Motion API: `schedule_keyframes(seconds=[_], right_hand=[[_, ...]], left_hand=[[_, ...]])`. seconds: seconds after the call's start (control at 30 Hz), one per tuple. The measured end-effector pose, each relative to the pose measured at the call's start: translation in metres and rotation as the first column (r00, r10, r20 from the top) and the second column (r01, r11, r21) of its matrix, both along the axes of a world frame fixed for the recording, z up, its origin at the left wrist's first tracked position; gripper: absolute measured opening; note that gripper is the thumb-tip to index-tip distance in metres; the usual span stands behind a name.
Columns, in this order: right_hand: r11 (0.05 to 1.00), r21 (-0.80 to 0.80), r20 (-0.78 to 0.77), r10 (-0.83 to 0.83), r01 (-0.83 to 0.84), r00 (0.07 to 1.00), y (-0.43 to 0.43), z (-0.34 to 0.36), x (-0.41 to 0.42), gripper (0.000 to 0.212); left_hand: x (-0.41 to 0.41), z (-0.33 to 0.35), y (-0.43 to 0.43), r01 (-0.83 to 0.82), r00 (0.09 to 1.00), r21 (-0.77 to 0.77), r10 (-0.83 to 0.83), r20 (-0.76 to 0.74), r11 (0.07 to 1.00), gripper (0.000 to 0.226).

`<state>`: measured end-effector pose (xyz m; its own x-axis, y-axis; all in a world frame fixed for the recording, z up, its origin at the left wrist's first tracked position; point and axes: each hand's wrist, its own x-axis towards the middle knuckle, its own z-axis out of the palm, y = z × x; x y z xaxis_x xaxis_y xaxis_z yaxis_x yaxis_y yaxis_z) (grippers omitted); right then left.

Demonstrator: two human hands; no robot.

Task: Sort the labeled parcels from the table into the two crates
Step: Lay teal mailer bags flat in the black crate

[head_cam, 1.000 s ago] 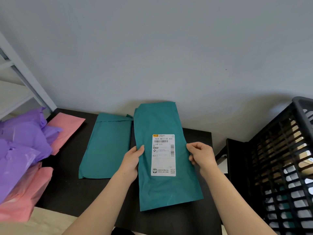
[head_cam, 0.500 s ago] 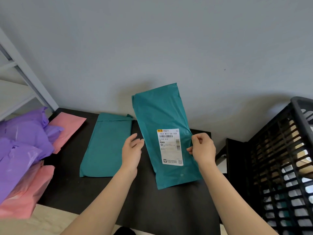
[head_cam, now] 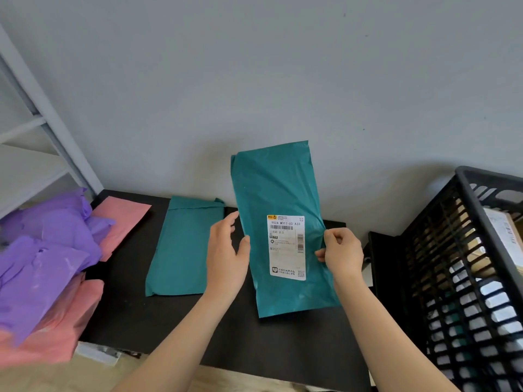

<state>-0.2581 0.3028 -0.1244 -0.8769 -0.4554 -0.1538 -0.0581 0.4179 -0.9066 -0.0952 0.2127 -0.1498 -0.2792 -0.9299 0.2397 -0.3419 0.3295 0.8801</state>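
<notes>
Black table (head_cam: 135, 321) against a grey wall (head_cam: 254, 80). The right hand (head_cam: 342, 253) pinches a teal parcel (head_cam: 271, 188) whose label (head_cam: 286, 247) reads "902A M317-00 A33". The left hand (head_cam: 223, 256) is flat-fingered at its left edge.

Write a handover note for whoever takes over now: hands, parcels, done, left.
Right hand pinches the labelled teal parcel by its right edge, held up with the label toward the camera. Left hand is open at its left edge.
Second teal parcel lies flat on the table; pink parcels and purple parcels are piled at left.
Done: black crate at right already holds some items.
Left: crate the held parcel, then the rest. Second crate not in view.
</notes>
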Motion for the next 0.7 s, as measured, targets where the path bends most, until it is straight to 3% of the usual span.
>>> schedule_keyframes(seconds=[0.13,0.27,0.5,0.7], right_hand=[[0.999,-0.041,-0.030,-0.005,0.003,1.000,0.012,0.017,0.021,0.012],[0.999,-0.050,-0.095,-0.010,0.005,0.995,0.030,0.036,0.038,0.016],[0.997,-0.075,-0.311,-0.026,0.003,0.950,0.054,0.083,0.050,0.015],[0.988,-0.151,-0.496,-0.061,-0.017,0.866,0.073,0.130,0.055,0.013]], left_hand=[[0.017,0.019,0.012,0.089,0.989,-0.305,-0.048,0.138,0.948,0.050],[0.023,0.044,0.018,0.198,0.972,-0.576,-0.085,0.218,0.793,0.050],[0.006,0.102,0.035,0.177,0.984,-0.838,-0.074,0.163,0.517,0.042],[0.002,0.145,0.048,0.110,0.993,-0.903,-0.008,0.118,0.415,0.040]])
